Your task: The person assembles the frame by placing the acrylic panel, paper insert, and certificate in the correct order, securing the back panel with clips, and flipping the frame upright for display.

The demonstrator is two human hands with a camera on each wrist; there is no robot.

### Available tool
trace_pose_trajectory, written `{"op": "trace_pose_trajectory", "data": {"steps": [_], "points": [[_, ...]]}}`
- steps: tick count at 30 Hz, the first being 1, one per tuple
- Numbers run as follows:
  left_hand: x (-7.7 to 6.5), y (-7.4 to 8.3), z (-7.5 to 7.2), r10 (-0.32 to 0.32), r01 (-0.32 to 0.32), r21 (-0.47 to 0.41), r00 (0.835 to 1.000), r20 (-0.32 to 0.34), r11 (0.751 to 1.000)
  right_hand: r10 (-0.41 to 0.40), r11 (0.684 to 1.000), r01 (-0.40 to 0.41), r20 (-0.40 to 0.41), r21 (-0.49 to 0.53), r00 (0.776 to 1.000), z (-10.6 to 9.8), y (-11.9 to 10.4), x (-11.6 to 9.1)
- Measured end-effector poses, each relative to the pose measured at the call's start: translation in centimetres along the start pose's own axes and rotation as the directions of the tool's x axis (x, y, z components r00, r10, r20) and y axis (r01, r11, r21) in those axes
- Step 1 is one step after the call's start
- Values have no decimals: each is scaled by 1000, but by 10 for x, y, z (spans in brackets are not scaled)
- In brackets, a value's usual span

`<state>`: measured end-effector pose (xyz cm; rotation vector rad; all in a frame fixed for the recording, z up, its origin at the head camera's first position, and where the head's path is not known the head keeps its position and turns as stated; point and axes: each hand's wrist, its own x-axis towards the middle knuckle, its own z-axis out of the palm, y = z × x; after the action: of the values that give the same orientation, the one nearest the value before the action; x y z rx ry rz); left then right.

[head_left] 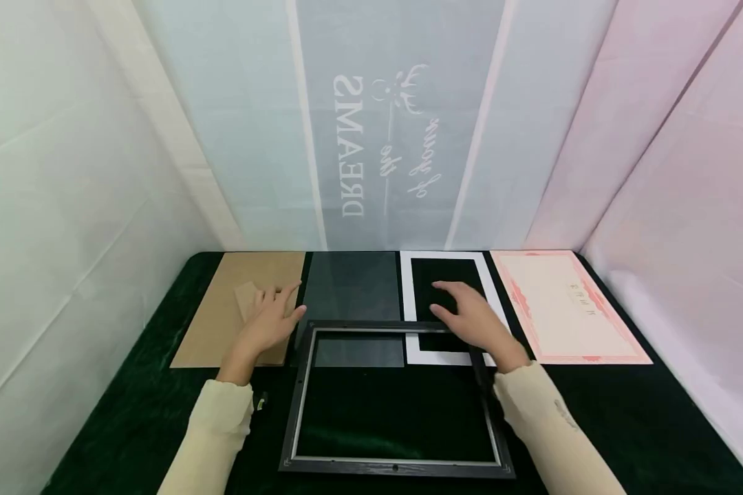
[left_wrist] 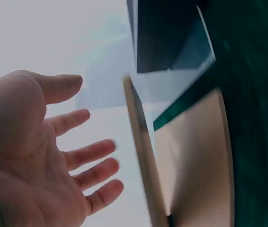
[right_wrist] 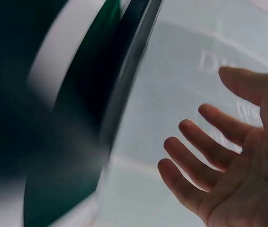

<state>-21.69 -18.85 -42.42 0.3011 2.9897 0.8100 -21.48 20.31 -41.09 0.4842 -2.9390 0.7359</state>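
Note:
My left hand (head_left: 266, 323) hovers over a brown backing board (head_left: 204, 323), fingers spread and holding nothing. A support flap (left_wrist: 141, 142) stands up from that board in the left wrist view, apart from the fingertips. Over a white mat (head_left: 448, 358) with a rectangular cutout is my right hand (head_left: 470, 316), its fingers loosely bent and apart, also holding nothing. Between and in front of the hands is a dark picture frame (head_left: 396, 468). Its far side overlaps a clear sheet (head_left: 353, 285) and the mat; whether it touches them I cannot tell.
A pink-bordered certificate (head_left: 545, 295) lies at the far right. Dark green cloth (head_left: 124, 412) covers the table. A printed curtain (head_left: 396, 172) hangs behind it, with pale fabric on both sides. A small light-coloured item (head_left: 261, 401) is beside the left sleeve.

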Motion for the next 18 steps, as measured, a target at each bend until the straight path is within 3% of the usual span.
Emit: {"op": "trace_pose_trajectory", "data": {"steps": [3,7,11,14,18], "points": [[4,3,2,0,3,-65,999,46,998,45,989,-50,36,137,998,13,-14,11],[8,2,6,-25,42,-176,995,99,984,126,962,-145,96,230,987,32,-30,27],[9,-3,12,-45,68,-228,994,102,971,202,921,-242,157,305,967,50,-37,38],[9,-5,18,-48,69,-225,994,100,972,255,894,-304,183,328,949,61,-38,42],[10,-6,22,-41,60,-227,995,89,972,295,907,-332,174,259,940,70,-39,45]]}}
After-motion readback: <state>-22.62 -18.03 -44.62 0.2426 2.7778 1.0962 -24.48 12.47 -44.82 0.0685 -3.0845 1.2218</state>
